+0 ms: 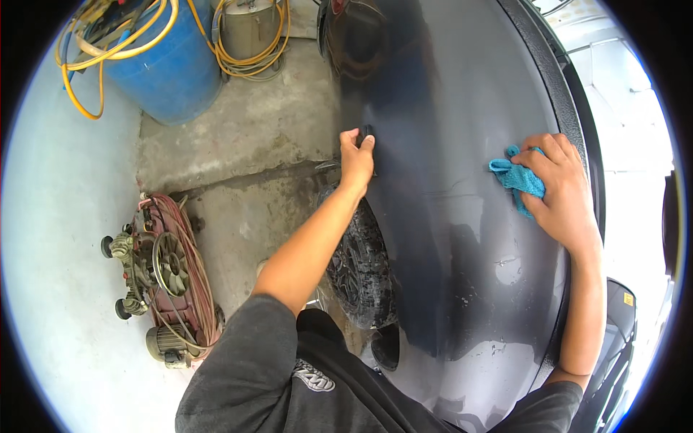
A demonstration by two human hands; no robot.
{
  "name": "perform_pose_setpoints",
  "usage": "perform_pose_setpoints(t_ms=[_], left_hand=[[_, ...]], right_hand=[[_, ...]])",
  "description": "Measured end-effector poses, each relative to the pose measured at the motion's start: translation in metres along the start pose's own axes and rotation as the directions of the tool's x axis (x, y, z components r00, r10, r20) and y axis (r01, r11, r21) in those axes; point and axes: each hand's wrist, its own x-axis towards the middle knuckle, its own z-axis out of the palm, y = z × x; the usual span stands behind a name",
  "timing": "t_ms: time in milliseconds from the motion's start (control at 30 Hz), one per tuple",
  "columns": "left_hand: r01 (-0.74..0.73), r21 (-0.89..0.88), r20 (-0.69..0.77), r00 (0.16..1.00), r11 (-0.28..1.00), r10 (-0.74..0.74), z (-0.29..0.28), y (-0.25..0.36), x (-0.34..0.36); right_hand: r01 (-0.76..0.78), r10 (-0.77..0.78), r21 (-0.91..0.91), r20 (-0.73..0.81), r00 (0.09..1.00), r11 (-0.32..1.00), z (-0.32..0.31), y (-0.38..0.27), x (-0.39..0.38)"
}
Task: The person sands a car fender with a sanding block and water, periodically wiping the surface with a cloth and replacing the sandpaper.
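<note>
Vehicle side panel (462, 209), dark gray and shiny with pale scuffs, fills the middle of the view, and a person's 2 bare hands are at it. At the panel's left edge, the left hand (355, 164) pinches a small black object (366, 131) between thumb and fingers; its exact kind is unclear. On the panel's right part, the right hand (559, 177) has its fingers curled around a bunched teal cloth (525, 178), which lies against the paint near the black textured trim (554, 72) bordering the panel. Along the panel's left edge, nearer the person than the left hand, a dusty black tire (359, 267) shows. Well left of the panel, an air compressor (170, 263) draped with reddish hose (196, 263) stands on a concrete floor (245, 137). Also left of the panel, farther from the person, are a blue barrel (162, 83) and a metal drum (245, 32) hung with yellow hose (249, 73). Beyond the panel's right side is another dark vehicle (617, 317).
</note>
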Motion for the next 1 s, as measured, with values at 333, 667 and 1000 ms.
perform_pose_setpoints(t_ms=[333,667,1000], left_hand=[[0.031,0.089,-0.011,0.999,0.996,-0.031,0.003,-0.01,-0.052],[0.043,0.092,-0.025,0.999,0.995,-0.041,0.016,-0.026,-0.083],[-0.031,0.217,0.038,0.999,0.976,0.024,0.031,-0.026,-0.119]], right_hand=[[0.005,-0.005,0.007,0.0,1.0,1.0,0.005,0.007,-0.009],[0.001,-0.001,0.011,-0.007,1.0,1.0,0.005,0.012,-0.012],[-0.027,0.027,0.025,0.013,1.0,0.999,0.006,0.015,-0.02]])
